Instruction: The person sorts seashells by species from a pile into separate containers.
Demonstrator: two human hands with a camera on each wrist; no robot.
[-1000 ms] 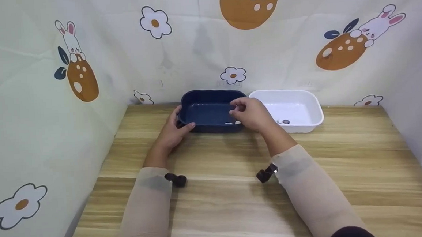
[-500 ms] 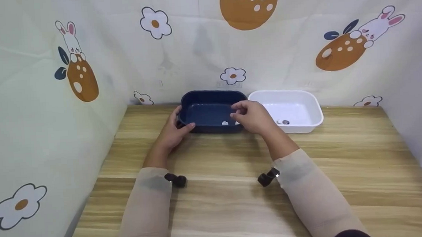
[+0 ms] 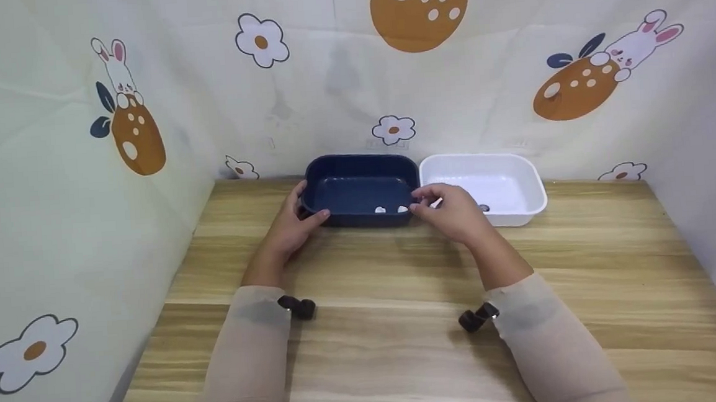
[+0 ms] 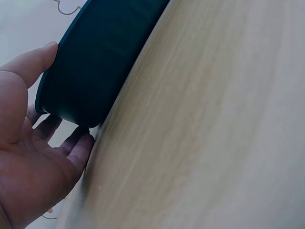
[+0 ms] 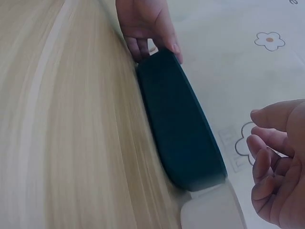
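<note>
My left hand (image 3: 290, 225) holds the left end of a dark blue rectangular tub (image 3: 365, 220). In the left wrist view its thumb presses near the rim and its fingers curl against the rounded end. Two small white pieces (image 3: 380, 210) lie inside the tub along its near wall, their kind too small to make out. My right hand (image 3: 455, 215) hovers over the place where the blue tub meets a white tub (image 3: 516, 217). In the right wrist view that hand's fingers are loosely bent, with a gap to the thumb and nothing between them.
A small dark round thing (image 3: 484, 207) sits in the white tub, partly behind the right hand. Both tubs stand side by side at the back of a wood-grain table (image 3: 365, 325), against a printed cloth wall (image 3: 314, 92).
My right hand has drawn back to the right from over the blue tub, uncovering the second white piece in it. The left hand stays on the tub's end.
</note>
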